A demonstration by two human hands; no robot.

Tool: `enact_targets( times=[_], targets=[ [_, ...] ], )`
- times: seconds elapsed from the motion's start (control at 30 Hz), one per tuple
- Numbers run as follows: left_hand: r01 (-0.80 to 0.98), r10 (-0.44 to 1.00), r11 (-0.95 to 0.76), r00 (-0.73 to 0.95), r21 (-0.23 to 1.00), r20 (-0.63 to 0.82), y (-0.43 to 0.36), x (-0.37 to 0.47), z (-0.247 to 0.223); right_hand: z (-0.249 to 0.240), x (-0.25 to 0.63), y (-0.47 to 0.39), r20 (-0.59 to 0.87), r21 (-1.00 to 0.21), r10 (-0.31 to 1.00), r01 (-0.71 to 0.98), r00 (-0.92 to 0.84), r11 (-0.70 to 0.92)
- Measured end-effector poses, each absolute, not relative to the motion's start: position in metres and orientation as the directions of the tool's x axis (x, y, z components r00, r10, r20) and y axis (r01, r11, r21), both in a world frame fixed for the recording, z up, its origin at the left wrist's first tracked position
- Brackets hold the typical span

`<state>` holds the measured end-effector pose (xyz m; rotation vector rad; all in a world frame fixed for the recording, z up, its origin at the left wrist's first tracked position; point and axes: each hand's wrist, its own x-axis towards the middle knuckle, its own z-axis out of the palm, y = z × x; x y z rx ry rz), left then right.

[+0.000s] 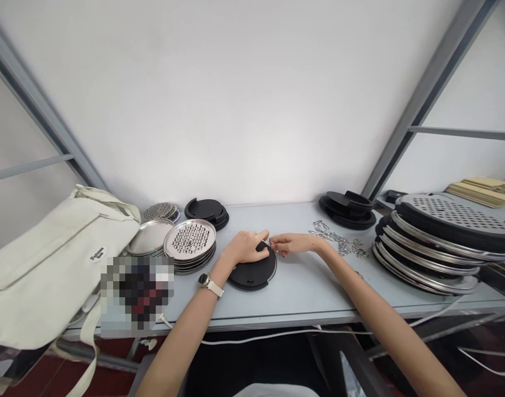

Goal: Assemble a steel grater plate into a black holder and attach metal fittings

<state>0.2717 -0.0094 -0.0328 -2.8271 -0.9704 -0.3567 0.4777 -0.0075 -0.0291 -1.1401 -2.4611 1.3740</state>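
Note:
A round black plastic disc [252,274] with a notched rim lies on the table in front of me. My left hand [246,248] grips it from above, with the thumb and fingers pressed on its top and far edge. At the disc's upper right edge, my right hand [289,244] pinches a thin shiny piece, seemingly a small wire clip; its far end is hidden by the fingers. Several loose bent wire clips [343,244] lie scattered to the right of my right hand. Left of the disc stands a stack of round metal grater plates [190,242].
More black discs are piled at the back left [206,212] and back right [347,209]. A tall stack of steel-rimmed discs [434,251] stands at the right. A cream bag [62,264] leans at the left. A white cable [277,335] runs along the table's front edge.

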Motion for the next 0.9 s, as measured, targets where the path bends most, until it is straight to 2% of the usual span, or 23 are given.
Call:
enact_targets(
  times=[0.9],
  targets=[
    [0.61, 0.597, -0.792, 0.768, 0.019, 0.233, -0.0103, 0.2744, -0.0307, -0.0267, 0.4778, -0.0093, -0.27, -0.707, 0.687, 0.623, -0.674, 0.334]
  ],
)
